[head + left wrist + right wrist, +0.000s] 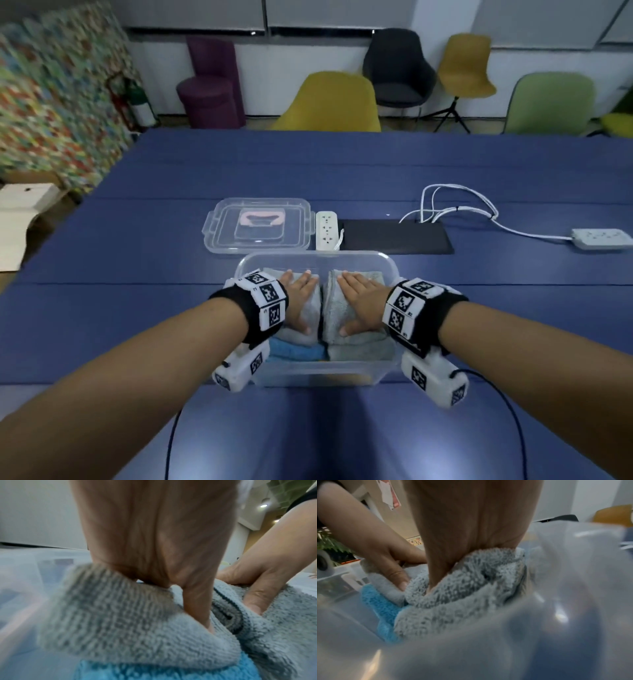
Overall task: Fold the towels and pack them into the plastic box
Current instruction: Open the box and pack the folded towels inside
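A clear plastic box (387, 265) stands on the blue table in front of me, holding folded towels. My left hand (300, 291) lies flat, fingers straight, pressing on the left grey towel (310, 308). My right hand (359, 291) presses flat on the right grey towel (337, 315). A blue towel (296, 351) lies under the left grey one. In the left wrist view my left hand (154, 540) pushes into the grey towel (120, 622) above the blue towel (154, 672). In the right wrist view my right hand (471, 527) presses the grey towel (462, 601) beside the box wall (556, 588).
The box's clear lid (219, 236) lies just behind the box. A white power strip (327, 230) and a black mat (394, 236) sit to its right, with white cables (455, 209) running to another strip (601, 238). Chairs (329, 102) line the far table edge.
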